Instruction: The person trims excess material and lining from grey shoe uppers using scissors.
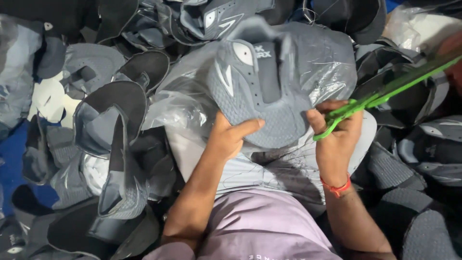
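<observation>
My left hand [230, 136] grips the lower edge of a grey mesh shoe upper [262, 89] with white side marks and a dark tongue strip. It is held up over my lap. My right hand [335, 132] holds the same upper's right edge and also clasps a pair of green-handled scissors [385, 94], whose long blades point up to the right. A red thread band circles my right wrist. Loose dark threads lie on the pale cloth below the upper.
Piles of grey and black shoe uppers [113, 115] surround me on the left, top and right. Clear plastic bags [185, 103] lie under and behind the held upper. My lilac-clad lap [264, 226] fills the bottom centre. Blue floor [12, 154] shows at far left.
</observation>
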